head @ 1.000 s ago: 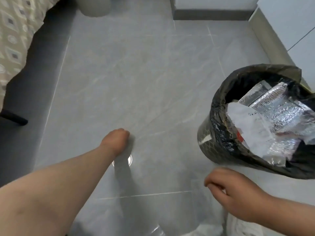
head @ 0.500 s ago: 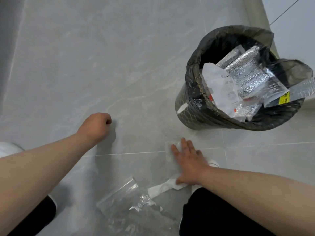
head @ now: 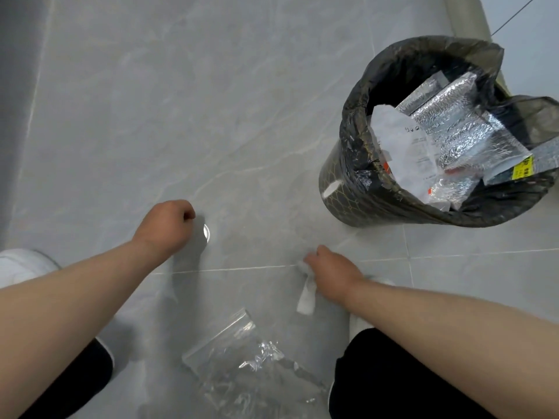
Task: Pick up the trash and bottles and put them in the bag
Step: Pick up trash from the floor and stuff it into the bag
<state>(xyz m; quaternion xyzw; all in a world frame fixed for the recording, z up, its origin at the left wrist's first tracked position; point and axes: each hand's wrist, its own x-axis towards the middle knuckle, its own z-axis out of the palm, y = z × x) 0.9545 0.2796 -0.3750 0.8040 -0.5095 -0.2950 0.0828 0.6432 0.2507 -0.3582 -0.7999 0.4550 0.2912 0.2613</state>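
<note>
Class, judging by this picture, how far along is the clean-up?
Done: foil packets and paper already sit in the bag. In hand: the right hand grips a white tissue. Remaining: the clear plastic wrapper on the floor; what the left hand holds is unclear.

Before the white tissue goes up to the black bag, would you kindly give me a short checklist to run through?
1. Grip on the crumpled white tissue: ok, the right hand has its fingers curled round the top end.
2. Tissue free of the grey tiled floor: cannot tell.
3. Black bin bag mouth open: ok, though silver foil packaging fills much of it.
4. Left hand free: cannot tell; its fingers are curled beside a shiny ring.
5. Clear plastic zip bag collected: not ok, it lies on the floor.
</note>
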